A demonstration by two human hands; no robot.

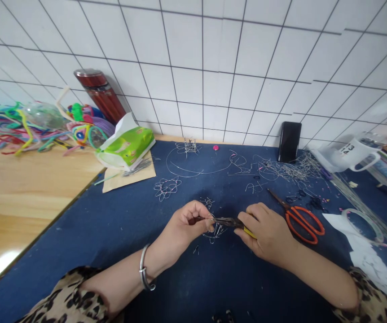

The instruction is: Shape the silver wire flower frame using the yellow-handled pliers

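Note:
In the middle of the head view, my left hand (188,222) pinches a thin piece of wire between thumb and fingers. My right hand (264,229) is wrapped round needle-nose pliers (229,221) with yellow grips. The jaws of the pliers meet the wire right at my left fingertips. Most of the wire is hidden by the fingers, so its shape does not show. Small bent wire pieces (207,202) lie on the blue mat (180,287) just behind and below the hands. A flower-shaped wire form (167,188) rests to the left.
Red-handled scissors (304,224) lie right of my right hand. Tangled wire (281,170) spreads behind them, near an upright black phone (289,141). A white mug (353,152) stands far right. Back left are a green tissue pack (126,148), a red thermos (101,94) and colourful pipe cleaners (21,128).

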